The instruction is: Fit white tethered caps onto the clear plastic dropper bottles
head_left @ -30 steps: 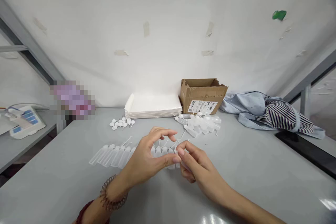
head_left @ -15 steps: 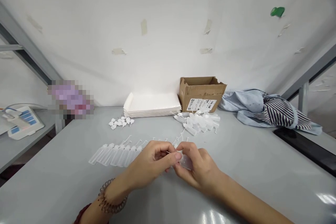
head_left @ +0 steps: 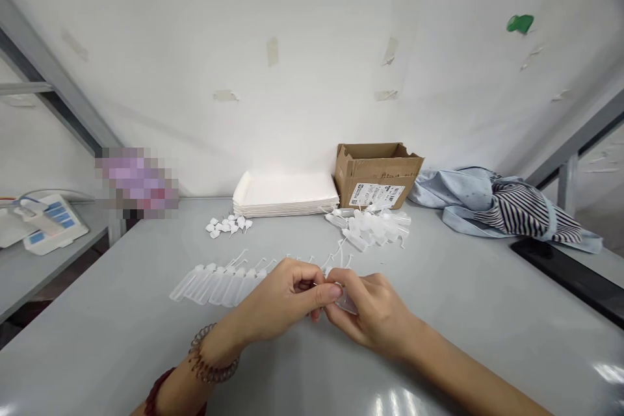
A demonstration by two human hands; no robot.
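My right hand [head_left: 373, 309] is closed around a small translucent plastic tube [head_left: 347, 302], most of it hidden by the fingers. Thumb and fingers of my left hand [head_left: 292, 296] pinch together against the tube's end; what lies between them is mostly covered. Just beyond both hands lies a row of flat translucent tubes [head_left: 227, 286] with white tops and thin hooked strings. Part of that row is hidden behind my hands. Farther back, a loose pile of similar tubes [head_left: 373, 227] sits before the cardboard box, and several small white caps [head_left: 227, 225] are scattered to the left.
A stack of white trays or sheets [head_left: 287, 192] and an open cardboard box [head_left: 380, 172] stand against the wall. Blue and striped cloth [head_left: 502, 205] lies at the right, beside a dark flat object [head_left: 565, 276]. On a side table at left is a white-and-blue device [head_left: 56, 224].
Both hands stay together at the tube, the fingers drawn slightly closer around it. The whole view has shifted a little.
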